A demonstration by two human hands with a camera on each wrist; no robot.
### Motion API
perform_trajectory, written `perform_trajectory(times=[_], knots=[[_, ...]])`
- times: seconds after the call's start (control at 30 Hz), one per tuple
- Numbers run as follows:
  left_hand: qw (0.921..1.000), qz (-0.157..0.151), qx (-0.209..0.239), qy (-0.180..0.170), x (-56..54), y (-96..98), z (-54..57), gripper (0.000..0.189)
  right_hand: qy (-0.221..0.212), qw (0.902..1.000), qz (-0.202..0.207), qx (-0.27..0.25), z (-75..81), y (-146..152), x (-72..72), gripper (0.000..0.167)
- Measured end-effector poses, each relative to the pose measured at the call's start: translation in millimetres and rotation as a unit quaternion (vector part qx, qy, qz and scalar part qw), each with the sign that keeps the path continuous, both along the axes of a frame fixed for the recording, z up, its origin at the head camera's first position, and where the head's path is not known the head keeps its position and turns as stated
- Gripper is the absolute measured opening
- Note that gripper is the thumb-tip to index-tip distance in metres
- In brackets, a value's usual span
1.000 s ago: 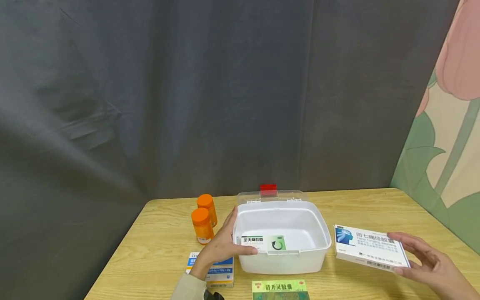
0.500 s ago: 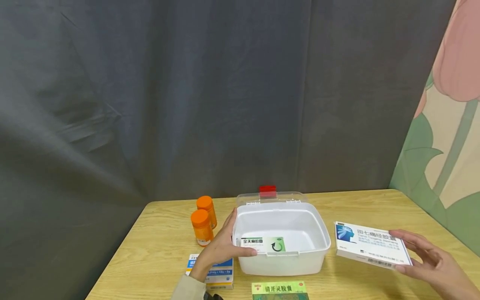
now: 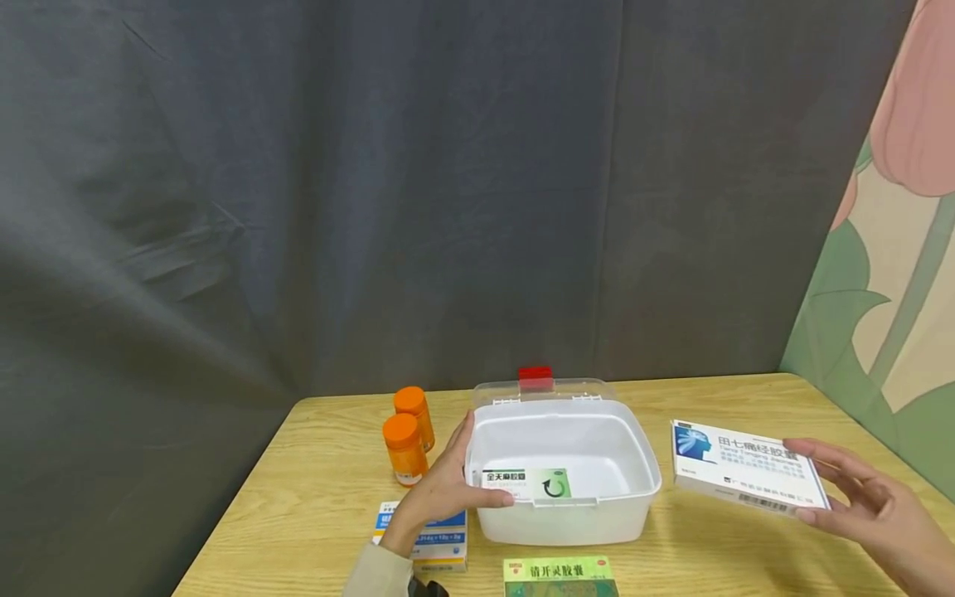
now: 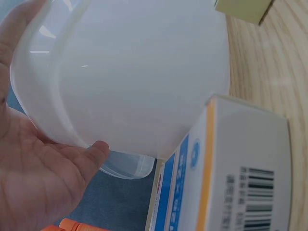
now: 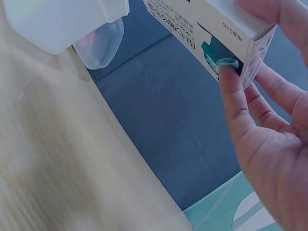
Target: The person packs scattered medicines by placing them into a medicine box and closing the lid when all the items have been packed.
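Note:
A white plastic storage box [image 3: 561,526] stands on the table, its clear lid [image 3: 578,388] with a red latch folded back behind it. My left hand [image 3: 442,489] grips its front left corner, thumb over the front rim and fingers along the left wall [image 4: 139,72]. Inside, against the front wall, a green and white medicine box [image 3: 525,482] shows. To the right of the storage box, my right hand [image 3: 869,506] pinches a white medicine box [image 3: 746,466] with a blue head picture by its right end, held above the table. That same medicine box [image 5: 192,29] is tilted in the right wrist view.
Two orange bottles [image 3: 405,452] stand left of the storage box. A blue and white medicine box [image 3: 443,543] lies partly behind my left wrist. In front is a green medicine box [image 3: 559,576], cut by the frame edge. A dark curtain [image 3: 448,207] hangs behind the table.
My right hand has lifted the white medicine box a little higher. My left hand and the storage box stay in place.

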State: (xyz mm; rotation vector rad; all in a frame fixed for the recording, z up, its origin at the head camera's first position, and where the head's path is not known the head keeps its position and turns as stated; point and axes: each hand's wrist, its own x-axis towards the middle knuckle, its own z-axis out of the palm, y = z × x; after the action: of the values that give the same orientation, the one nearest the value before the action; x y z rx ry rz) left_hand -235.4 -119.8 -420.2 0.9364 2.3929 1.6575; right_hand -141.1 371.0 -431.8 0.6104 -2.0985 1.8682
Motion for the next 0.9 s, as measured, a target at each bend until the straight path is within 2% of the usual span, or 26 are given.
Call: perform_trajectory(times=[0.23,0.4,0.63,0.9], knots=[[1.0,0.0,-0.003,-0.003,-0.9,1.3,0.5,0.122,0.006,1.0,0.001,0.003,5.7,-2,-1.2,0.069],[1.0,-0.002,-0.005,-0.001,-0.4,1.6,-0.2,0.121,0.003,0.9999,0.005,-0.016,7.9,-6,-2.2,0.068],[1.0,0.002,-0.007,-0.004,1.3,3.0,0.8,0.122,0.009,0.997,0.036,-0.068,11.5,-15,-3.1,0.069],[1.0,0.0,-0.004,-0.004,1.7,3.4,1.4,0.122,0.015,0.9957,0.065,-0.065,19.6,-24,-3.5,0.068]])
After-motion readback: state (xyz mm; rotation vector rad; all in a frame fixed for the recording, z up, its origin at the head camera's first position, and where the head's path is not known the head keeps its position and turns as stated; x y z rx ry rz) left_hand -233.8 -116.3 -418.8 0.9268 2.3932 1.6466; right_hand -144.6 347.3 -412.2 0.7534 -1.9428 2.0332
